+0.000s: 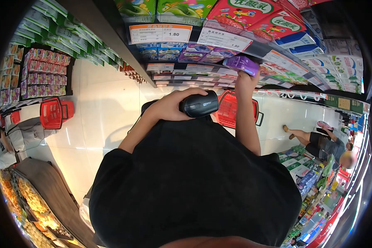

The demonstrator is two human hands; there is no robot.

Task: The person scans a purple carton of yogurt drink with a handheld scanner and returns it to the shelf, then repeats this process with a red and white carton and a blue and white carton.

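My left hand (169, 105) is wrapped round a black rounded device (200, 104) in front of my chest. Farther out and to the right, my right hand (247, 82) grips a purple carton (240, 64) at the shelf's edge. Blue and purple drink cartons (202, 53) stand on the shelf to the left of that carton. Price labels (225, 39) run along the shelf edge above it. Below the shelf, a red basket (229, 109) shows partly behind my right forearm.
Green boxes (184, 10) and red boxes (252, 18) fill the upper shelf. Another red basket (51, 113) is on the floor at the left. A person (324, 142) is at the right, beyond stacked goods (297, 163).
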